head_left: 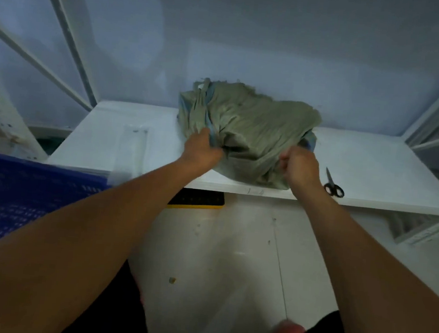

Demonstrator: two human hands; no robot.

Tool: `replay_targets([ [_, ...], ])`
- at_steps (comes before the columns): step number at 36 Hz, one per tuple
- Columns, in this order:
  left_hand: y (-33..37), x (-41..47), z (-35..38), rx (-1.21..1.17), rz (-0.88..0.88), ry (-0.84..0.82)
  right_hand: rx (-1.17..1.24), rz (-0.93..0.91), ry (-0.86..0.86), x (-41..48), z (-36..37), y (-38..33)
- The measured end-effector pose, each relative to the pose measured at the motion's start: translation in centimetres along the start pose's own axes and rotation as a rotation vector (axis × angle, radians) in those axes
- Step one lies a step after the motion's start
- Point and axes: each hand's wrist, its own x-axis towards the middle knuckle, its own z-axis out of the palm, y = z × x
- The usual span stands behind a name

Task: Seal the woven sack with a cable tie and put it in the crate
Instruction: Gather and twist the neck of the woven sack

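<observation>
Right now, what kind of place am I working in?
Probably a storeroom or packing area: white shelving against a bare wall, a blue plastic crate beside it, and a woven sack with scissors on the shelf.

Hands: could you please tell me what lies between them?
Head view: bunched fabric of the sack lies between the left hand and right hand, both gripping it.

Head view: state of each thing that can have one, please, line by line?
Grey-green woven sack: slumped on the white shelf, no tie visible.
Left hand: grips the sack's left folds.
Right hand: clenched on the sack's near edge.
Black-handled scissors: closed, flat on the shelf, right of the sack.
Blue plastic crate: left, below the shelf; sack not inside.
</observation>
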Motion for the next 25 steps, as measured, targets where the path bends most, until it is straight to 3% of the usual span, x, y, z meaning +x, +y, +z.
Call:
replay_targets([
  [4,0.4,4.1,-0.1,-0.027,-0.057,0.128,0.116,0.083,0.109,3.4,-0.1,0.6],
  [8,0.0,8.0,-0.7,-0.050,-0.250,0.297,0.158,0.116,0.205,5.6,0.2,0.7],
  [11,-0.7,10.3,-1.4,-0.363,-0.365,0.259,0.293,0.207,0.179,6.7,0.9,0.2],
  [14,-0.8,11.5,-1.7,-0.609,-0.417,0.198,0.586,0.407,0.063,8.8,1.9,0.1],
  [17,-0.3,12.4,-1.5,-0.623,-0.364,0.118,0.752,0.530,-0.006,10.5,2.7,0.1],
  [21,0.4,13.4,-1.1,-0.522,-0.298,0.043,0.843,0.485,-0.091,10.2,3.3,-1.8],
  [25,0.9,12.9,-0.6,-0.397,-0.115,0.049,0.697,0.408,-0.121,10.6,4.1,-3.0],
])
